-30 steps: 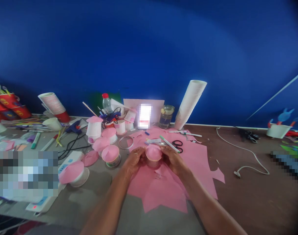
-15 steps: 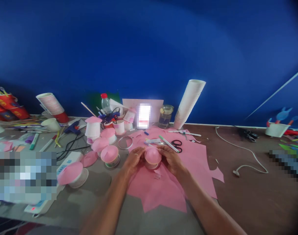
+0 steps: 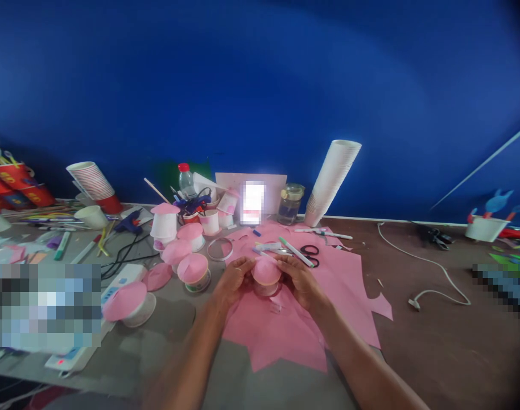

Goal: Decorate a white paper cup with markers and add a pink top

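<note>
Between my hands is a pink paper cone (image 3: 266, 270), resting on a small round base (image 3: 267, 290) that may be a cut cup or a tape roll. My left hand (image 3: 236, 280) has its fingers closed at the cone's left edge. On the opposite edge, the fingers of my right hand (image 3: 301, 280) are closed in the same way. Pink paper (image 3: 341, 290) with jagged cut edges lies under both hands. Just beyond them are a marker (image 3: 296, 251) and black-handled scissors (image 3: 310, 255). Left of my left hand stands another cone-topped cup (image 3: 194, 269).
More pink-topped cups (image 3: 132, 307) and a clear tape roll (image 3: 219, 249) are on the left, beside a power strip (image 3: 83, 347). A tall stack of paper cups (image 3: 333, 179) leans at the back near a glass jar (image 3: 291, 208). A white cable (image 3: 441, 290) lies right.
The view has shifted very slightly. My hands keep the same grip at the cone's edges, and the cone looks tipped a little differently.
</note>
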A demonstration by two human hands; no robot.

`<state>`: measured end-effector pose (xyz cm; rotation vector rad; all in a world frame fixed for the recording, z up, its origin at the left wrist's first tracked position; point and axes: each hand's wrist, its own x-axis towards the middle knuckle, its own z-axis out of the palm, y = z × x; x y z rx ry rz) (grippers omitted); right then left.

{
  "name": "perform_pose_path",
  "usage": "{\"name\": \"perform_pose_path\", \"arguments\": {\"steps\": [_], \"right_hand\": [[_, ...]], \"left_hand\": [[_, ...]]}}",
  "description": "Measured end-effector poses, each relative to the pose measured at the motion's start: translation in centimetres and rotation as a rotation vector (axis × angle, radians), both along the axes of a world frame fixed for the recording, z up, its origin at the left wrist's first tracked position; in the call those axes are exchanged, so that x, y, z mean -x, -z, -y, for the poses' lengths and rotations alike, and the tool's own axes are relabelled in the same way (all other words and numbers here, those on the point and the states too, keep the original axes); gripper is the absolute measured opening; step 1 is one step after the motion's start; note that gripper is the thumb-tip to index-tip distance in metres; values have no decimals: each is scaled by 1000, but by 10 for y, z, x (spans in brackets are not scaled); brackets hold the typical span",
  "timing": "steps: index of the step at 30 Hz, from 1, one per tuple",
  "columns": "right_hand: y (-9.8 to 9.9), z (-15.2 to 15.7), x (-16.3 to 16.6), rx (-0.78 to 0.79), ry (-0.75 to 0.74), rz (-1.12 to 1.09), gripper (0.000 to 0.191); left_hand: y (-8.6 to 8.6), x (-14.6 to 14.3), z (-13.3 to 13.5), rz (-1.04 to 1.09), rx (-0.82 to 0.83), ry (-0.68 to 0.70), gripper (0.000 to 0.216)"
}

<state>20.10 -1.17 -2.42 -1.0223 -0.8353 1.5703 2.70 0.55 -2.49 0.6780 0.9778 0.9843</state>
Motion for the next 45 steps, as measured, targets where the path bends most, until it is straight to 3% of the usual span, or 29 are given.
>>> {"name": "perform_pose_path", "arguments": {"steps": [5,12,30,39,45], "right_hand": [[1,0,-1,27,78,10,33],[5,-3,-2,59,69,-6,38],[16,-11,-9,14,-84,-69,30],[11,-7,-1,44,66,-112,34],[8,-5,5,76,62,-93,33]], "left_hand": [[-2,0,1,7,5,26,56],[3,2,-1,10,3,57,56],[3,1,-2,12,-1,56,56],[3,1,0,0,-31,55,52],[3,-1,0,-23,-46,-38,53]]}}
